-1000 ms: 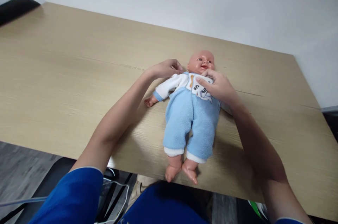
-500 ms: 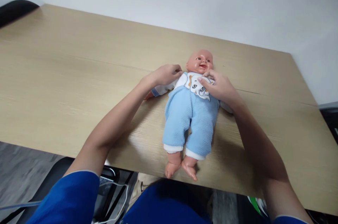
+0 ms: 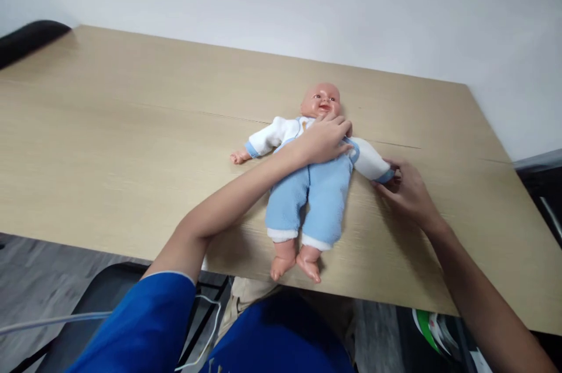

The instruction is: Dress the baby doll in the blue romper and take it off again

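Plainly, both hands are on the doll [image 3: 290,197]. The left hand [image 3: 325,137] lies across its chest just below the chin, fingers bent towards the shoulder; whether they pinch any cloth, I cannot tell. The right hand [image 3: 404,188] pinches the blue cuff [image 3: 386,176] of the white sleeve [image 3: 369,157] on that side, thumb below and fingers above, and the sleeve slants out rightwards and a little towards the person. The doll lies on its back on the desk [image 3: 144,144], right of the middle, face up. Its long axis runs from the near edge towards the wall [image 3: 281,4], leaning slightly right at the head [image 3: 322,98]; the bare feet [image 3: 284,259] point at the person, close to the near edge. Its other arm [image 3: 266,137] stretches out leftwards. Beyond, a black chair back [image 3: 33,40] shows at the desk's far left corner.
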A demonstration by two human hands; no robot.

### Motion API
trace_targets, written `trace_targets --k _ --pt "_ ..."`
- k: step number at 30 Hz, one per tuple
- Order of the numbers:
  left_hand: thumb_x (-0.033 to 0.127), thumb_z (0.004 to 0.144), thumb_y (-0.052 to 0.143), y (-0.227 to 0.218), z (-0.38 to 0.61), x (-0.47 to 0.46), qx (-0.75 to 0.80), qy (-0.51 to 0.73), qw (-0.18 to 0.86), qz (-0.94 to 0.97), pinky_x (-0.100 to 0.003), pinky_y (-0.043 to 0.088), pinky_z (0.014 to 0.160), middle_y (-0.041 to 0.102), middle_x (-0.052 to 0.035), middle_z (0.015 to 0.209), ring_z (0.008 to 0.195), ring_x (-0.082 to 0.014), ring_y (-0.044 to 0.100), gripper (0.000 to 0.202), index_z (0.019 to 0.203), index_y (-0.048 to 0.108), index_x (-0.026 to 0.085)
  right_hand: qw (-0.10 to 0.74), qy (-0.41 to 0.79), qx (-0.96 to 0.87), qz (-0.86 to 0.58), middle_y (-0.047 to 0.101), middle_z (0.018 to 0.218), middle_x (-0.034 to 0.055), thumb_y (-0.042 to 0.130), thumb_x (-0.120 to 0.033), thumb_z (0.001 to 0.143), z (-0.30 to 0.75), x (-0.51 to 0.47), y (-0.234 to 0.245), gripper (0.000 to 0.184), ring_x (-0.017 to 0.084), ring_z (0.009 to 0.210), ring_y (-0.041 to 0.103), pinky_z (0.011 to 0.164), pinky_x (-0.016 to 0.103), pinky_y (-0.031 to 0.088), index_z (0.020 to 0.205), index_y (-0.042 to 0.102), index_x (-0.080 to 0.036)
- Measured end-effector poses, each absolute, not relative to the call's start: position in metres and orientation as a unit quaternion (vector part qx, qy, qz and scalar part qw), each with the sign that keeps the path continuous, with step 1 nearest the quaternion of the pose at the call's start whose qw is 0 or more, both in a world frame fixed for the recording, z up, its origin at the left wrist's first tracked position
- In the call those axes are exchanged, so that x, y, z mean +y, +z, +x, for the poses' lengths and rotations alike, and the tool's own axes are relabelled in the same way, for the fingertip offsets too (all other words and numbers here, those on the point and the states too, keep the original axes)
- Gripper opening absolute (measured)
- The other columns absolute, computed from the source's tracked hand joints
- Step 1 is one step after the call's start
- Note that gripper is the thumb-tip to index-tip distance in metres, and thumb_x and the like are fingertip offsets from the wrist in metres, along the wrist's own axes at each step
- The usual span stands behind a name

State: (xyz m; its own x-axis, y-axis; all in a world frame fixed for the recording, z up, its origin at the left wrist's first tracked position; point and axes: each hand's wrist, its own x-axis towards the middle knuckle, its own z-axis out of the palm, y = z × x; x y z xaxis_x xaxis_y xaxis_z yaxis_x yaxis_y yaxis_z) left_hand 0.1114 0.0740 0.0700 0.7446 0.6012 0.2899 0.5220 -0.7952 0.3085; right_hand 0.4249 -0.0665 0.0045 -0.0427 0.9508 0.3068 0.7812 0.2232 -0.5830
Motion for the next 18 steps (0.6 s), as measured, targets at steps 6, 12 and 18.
trace_targets --k 6,12,18 --pt "0.034 0.118 0.055 0.059 0.125 0.083 0.295 0.155 0.106 0.937 -0.058 0.046 0.12 0.081 -0.0242 0.141 0.139 -0.044 0.065 0.035 0.135 0.075 0.012 0.437 0.158 -0.627 -0.626 0.083 0.13 0.0158 0.096 -0.074 0.083 0.424 -0.053 -0.009 0.07 0.039 0.116 0.082 0.106 0.061 0.069 0.131 0.072 -0.029" --pt "0.033 0.114 0.052 0.059 0.116 0.08 0.224 0.232 0.169 0.931 -0.049 0.052 0.108 0.081 -0.0171 0.124 0.12 -0.0353 0.073 0.032 0.136 0.071 0.019 0.587 0.266 -0.552 -0.529 0.073 0.144 0.0131 0.104 -0.076 0.071 0.394 -0.005 0.004 0.089 0.036 0.139 0.076 0.116 0.053 0.067 0.135 0.059 -0.033" --pt "0.036 0.102 0.062 0.055 0.109 0.069 0.218 0.333 0.174 0.901 -0.048 0.055 0.109 0.079 -0.0148 0.122 0.115 -0.0331 0.073 0.038 0.136 0.067 0.021 0.573 0.33 -0.582 -0.472 0.075 0.125 0.0074 0.104 -0.072 0.076 0.351 0.03 0.021 0.083 0.035 0.126 0.075 0.11 0.052 0.067 0.14 0.063 -0.037"
